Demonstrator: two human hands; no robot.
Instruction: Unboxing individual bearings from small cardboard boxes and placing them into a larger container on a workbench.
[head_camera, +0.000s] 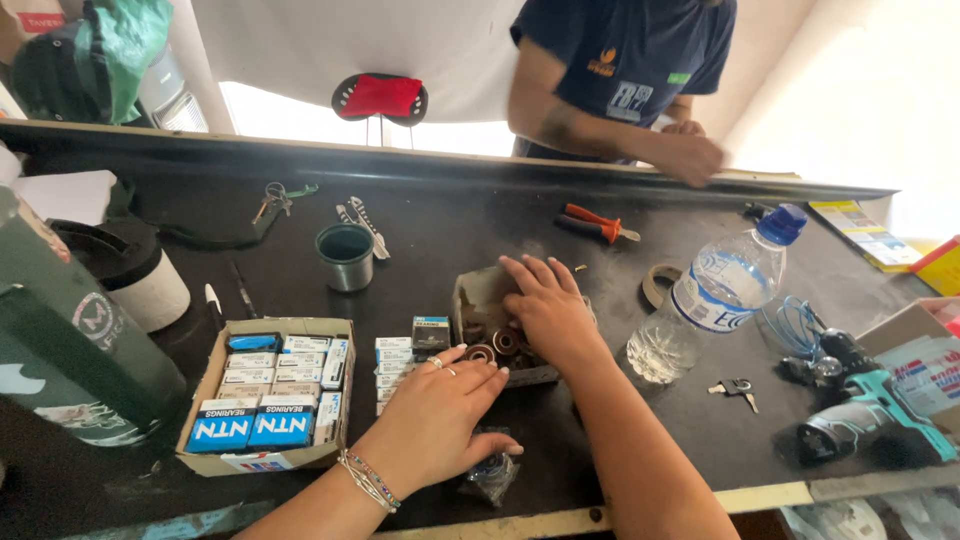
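Observation:
My left hand (437, 415) lies flat on the black counter, fingers pointing at a few round metal bearings (483, 353) with reddish seals. It wears a ring and beaded bracelets. My right hand (545, 305) rests palm down over a small open cardboard tray (476, 296) that holds more bearings, its fingers spread on them. A small stack of white and blue boxes (393, 362) and one dark box (431, 334) stand just left of the bearings. A clear plastic bag (490, 476) lies under my left wrist.
An open carton of blue and white boxes (268, 393) sits at left. A metal cup (345, 256), keys (272, 198), orange-handled pliers (597, 224), a tilted water bottle (720, 293), a teal drill (866, 418) and a green container (60, 330) are around. Another person (625, 75) leans on the far edge.

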